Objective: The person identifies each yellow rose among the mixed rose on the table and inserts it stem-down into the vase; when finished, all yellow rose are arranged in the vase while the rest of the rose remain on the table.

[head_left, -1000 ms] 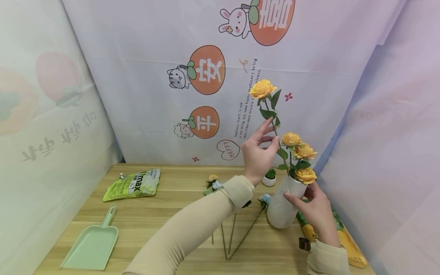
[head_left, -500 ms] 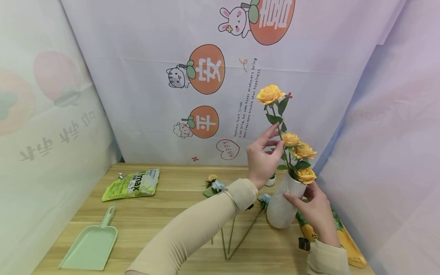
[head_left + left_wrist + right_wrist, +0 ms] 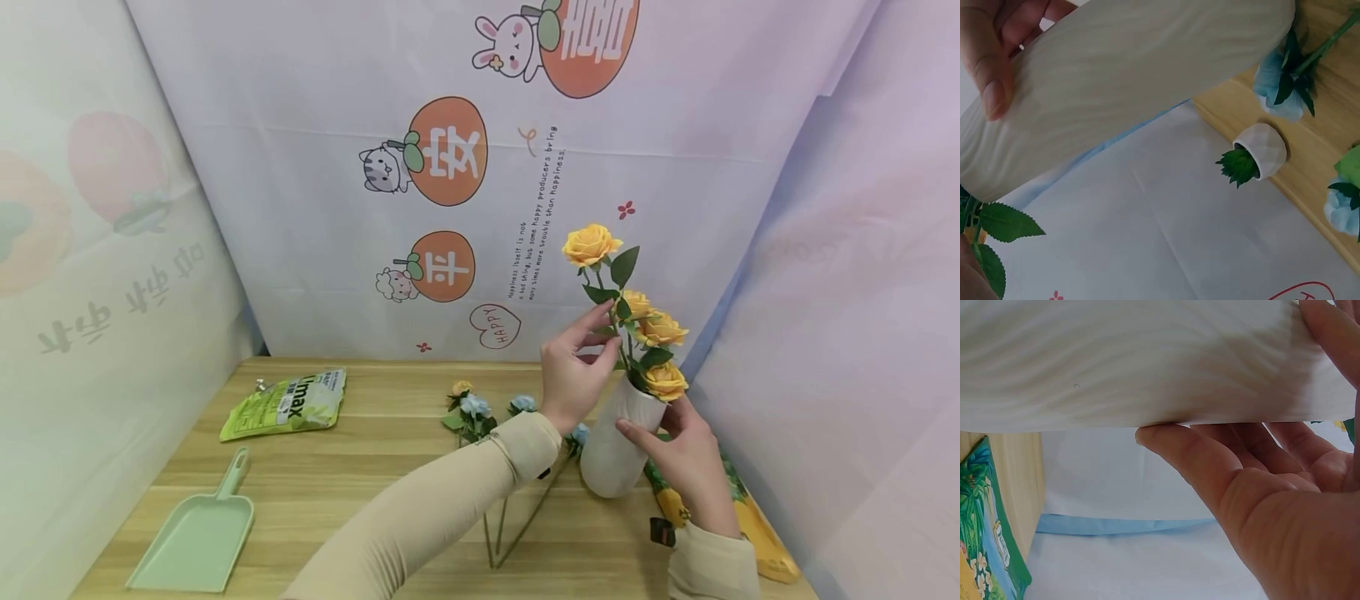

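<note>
While the right hand (image 3: 686, 467) is cupping the white vase (image 3: 613, 450), left fingers (image 3: 592, 321) are pinching a fourth yellow rose's stem (image 3: 613, 321); blue flowers (image 3: 480, 408) are lying loose below

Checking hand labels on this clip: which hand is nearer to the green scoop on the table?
Left. The left hand pinches a rose stem above the vase, on the side toward the green scoop. The right hand grips the vase's far side, farther from the scoop.
</note>
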A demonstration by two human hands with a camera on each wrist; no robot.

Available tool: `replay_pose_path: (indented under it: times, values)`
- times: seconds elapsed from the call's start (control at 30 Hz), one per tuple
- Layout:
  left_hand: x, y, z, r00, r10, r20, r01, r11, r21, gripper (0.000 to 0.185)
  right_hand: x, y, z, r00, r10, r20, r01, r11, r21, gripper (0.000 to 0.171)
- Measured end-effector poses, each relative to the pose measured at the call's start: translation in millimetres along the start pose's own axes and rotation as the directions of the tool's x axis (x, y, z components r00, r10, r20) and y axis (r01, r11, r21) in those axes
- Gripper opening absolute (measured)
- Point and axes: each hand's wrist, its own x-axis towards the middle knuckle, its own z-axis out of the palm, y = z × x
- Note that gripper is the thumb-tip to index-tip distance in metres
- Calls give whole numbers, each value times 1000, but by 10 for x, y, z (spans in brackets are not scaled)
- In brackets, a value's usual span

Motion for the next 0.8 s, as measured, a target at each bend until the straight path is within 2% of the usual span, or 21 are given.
replay_pose_path:
  times: [0.1, 0.27, 0.47, 0.8]
  values:
    - [-68, -28, 8, 1000, -26, 10, 26, 1000, 1, 50, -2, -2, 2, 1000, -7, -6, 7, 1000, -2, 99]
    - [-168, -79, 26, 1000, -21, 20, 21, 1000, 12, 48, -8, -9, 3, 1000, -14, -9, 14, 1000, -3, 99]
    - [-202, -110, 34, 999, -25, 34, 24, 999, 35, 39, -7, -9, 6, 1000, -18, -18, 17, 1000, -8, 98]
    - [-248, -173, 50, 989, -120, 82, 112, 990, 91, 27, -6, -5, 10, 1000, -8, -19, 8, 1000, -17, 99]
